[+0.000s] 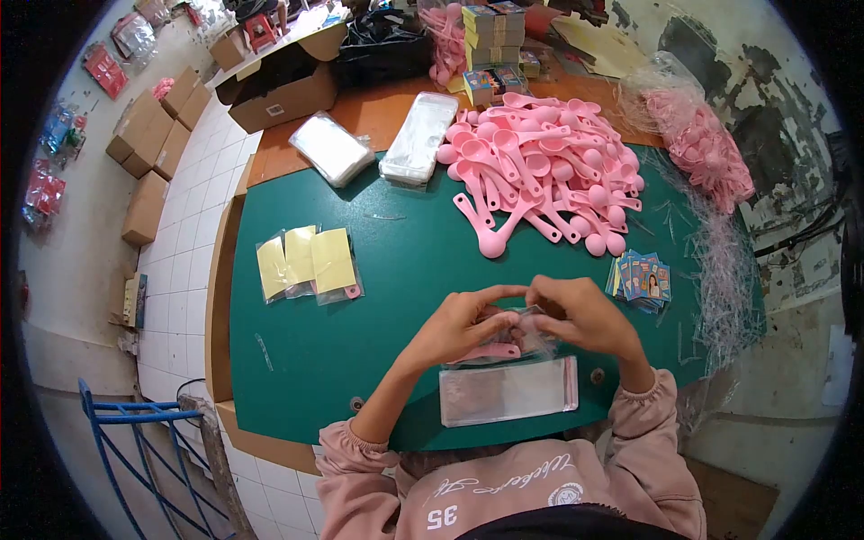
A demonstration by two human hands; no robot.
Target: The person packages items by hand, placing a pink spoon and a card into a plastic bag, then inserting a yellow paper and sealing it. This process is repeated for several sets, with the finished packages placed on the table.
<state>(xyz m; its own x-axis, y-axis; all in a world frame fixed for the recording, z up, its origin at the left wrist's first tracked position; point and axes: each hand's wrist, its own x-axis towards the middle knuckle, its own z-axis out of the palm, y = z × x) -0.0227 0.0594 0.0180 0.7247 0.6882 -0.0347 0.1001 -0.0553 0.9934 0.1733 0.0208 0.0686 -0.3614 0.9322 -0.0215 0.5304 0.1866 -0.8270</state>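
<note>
My left hand and my right hand meet over the green table top, both pinching a small clear plastic bag. A pink spoon sticks out under my left fingers, partly inside the bag. Just below my hands lies a flat stack of clear bags. A big heap of pink spoons covers the far middle of the table. A small pile of printed cards sits to the right of my right hand.
Three packed bags with yellow cards lie at the left. Two stacks of clear bags rest on the far brown surface. A plastic sack of pink spoons stands far right, with loose plastic strips below. Cardboard boxes line the floor.
</note>
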